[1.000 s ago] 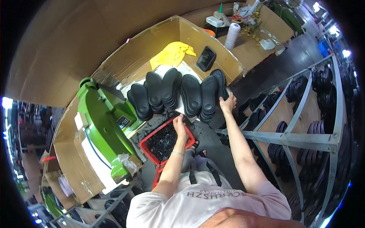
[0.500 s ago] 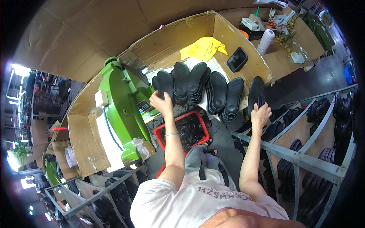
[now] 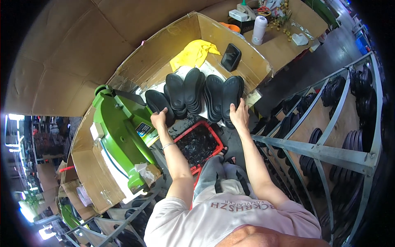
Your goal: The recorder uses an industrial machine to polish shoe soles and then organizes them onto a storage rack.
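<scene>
In the head view, grips a black sole [image 3: 155, 101] in a half-closed left hand [image 3: 159, 118], beside the green machine [image 3: 119, 127]; touches the rightmost stack of soles [image 3: 231, 91], beyond the red bin [image 3: 216, 136], with a loosely curled right hand [image 3: 240, 115], cannot tell whether gripping.

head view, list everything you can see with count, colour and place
Sole groups: about five, black, on the white worktop
Yellow cloth: one, yellow, behind the soles
Flat device: one, black, by the cardboard
Cardboard walls: several, brown, around the worktop
Large machine: one, green, left
Bin: at least one, red, below the soles
Scraps: many, black, in the bin
Bottle: one, white, upper right
Metal rack: one, grey, right, holding black soles
Shirt: one, pale, bottom
Left hand: one, bare, at the leftmost sole
Right hand: one, bare, at the rightmost stack
</scene>
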Available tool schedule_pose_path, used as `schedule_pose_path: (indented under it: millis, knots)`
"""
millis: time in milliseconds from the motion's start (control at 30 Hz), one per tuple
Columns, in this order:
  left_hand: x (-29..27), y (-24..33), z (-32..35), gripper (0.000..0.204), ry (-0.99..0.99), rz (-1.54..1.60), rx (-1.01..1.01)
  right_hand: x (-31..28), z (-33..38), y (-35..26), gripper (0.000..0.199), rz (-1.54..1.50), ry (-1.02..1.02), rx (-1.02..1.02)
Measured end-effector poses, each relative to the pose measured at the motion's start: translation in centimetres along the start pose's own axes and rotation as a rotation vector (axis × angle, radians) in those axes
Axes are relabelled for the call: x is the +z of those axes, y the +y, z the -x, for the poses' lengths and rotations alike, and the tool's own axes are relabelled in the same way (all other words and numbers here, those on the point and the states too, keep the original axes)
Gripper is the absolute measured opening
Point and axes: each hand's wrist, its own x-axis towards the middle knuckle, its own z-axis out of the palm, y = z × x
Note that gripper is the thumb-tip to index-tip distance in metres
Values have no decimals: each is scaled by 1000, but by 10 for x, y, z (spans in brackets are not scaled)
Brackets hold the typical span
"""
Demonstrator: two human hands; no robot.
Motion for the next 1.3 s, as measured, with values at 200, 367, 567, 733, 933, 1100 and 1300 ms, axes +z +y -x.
schedule_pose_path:
  millis: [200,367,567,733,933,1100,1300]
  knots:
    - [-25,32,64,31,-42,680,324,-4,1,13,57,-39,143,-151]
    - [55,86,144,52,-319,295,425,-8,2,4,56,61,122,-63]
    - [126,73,129,58,-419,129,257,-10,-17,18,53,52,100,-146]
    - [128,67,120,71,-763,537,-54,-12,-59,44,72,-625,-27,227]
    - [135,70,111,41,-1005,641,-362,5,-66,57,96,-1272,-696,434]
    - [134,30,121,71,-1030,595,-74,18,-37,82,96,-1142,-572,505]
    - [110,-21,138,52,-1045,544,-9,7,39,101,97,-1368,-506,549]
